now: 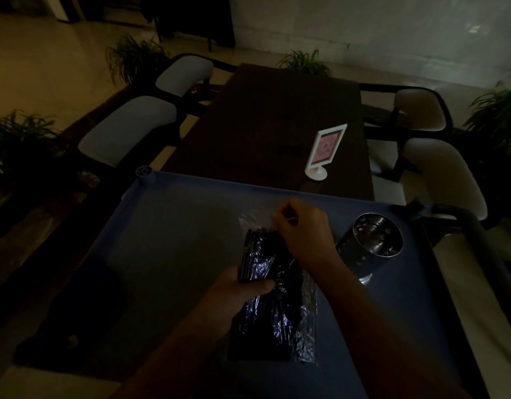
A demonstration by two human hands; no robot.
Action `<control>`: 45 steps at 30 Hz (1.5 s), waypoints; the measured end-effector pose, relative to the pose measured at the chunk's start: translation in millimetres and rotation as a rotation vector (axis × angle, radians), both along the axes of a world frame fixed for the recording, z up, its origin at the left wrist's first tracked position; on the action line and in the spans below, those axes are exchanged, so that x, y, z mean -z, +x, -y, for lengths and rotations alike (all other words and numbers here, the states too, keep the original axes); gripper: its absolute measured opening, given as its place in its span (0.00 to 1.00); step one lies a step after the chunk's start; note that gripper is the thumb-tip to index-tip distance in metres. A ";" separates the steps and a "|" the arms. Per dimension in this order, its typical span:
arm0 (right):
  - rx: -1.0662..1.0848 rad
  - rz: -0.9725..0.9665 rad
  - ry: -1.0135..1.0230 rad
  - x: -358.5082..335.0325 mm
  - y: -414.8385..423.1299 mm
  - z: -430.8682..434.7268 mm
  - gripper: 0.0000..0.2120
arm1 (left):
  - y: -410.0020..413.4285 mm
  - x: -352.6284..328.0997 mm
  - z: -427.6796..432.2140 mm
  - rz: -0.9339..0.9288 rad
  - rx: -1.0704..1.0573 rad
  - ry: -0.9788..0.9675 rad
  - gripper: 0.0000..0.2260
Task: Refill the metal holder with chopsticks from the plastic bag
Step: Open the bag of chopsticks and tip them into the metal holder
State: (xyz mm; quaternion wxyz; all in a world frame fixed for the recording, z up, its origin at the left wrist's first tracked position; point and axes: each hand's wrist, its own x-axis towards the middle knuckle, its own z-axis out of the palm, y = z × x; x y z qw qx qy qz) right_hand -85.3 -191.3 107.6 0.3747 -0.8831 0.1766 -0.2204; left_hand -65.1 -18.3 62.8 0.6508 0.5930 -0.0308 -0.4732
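In very dim light, a crinkled clear plastic bag [280, 323] packed with long black chopsticks [255, 251] is held over the flat blue plastic top of a cart [173, 231]. Its near end is toward the person and its far end points toward the table. The left hand [247, 286] grips the bag around its middle, with the fingers curled over the bundle. The right hand [304, 233] is closed at the bag's far end, its fingertips pinching the loose clear plastic just past the chopstick ends; the light is too poor to tell whether it also has a chopstick. Just to the right of that hand, apart from the bag, a shiny perforated metal holder [375, 241] of cylindrical shape sits on the cart top. Its open mouth faces up toward the camera; whether it is upright or tilted cannot be told. Beyond the cart is a long dark brown table [271, 110] with a small white-framed sign stand [326, 151] near its right edge. Pale cushioned chairs [127, 133] flank the table, and green leafy plants [133, 56] stand around it
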 end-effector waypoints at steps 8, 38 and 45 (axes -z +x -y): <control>-0.056 -0.021 -0.030 -9.5 10.4 14.9 0.05 | 0.8 -5.2 -2.8 -0.003 0.024 -0.032 0.16; -0.095 -0.123 -0.079 -18.9 16.4 58.7 0.07 | -12.3 -2.6 5.9 -0.016 0.104 0.027 0.15; -0.156 -0.208 -0.090 -19.5 19.4 71.0 0.04 | -14.6 -2.1 8.6 -0.010 0.146 0.043 0.18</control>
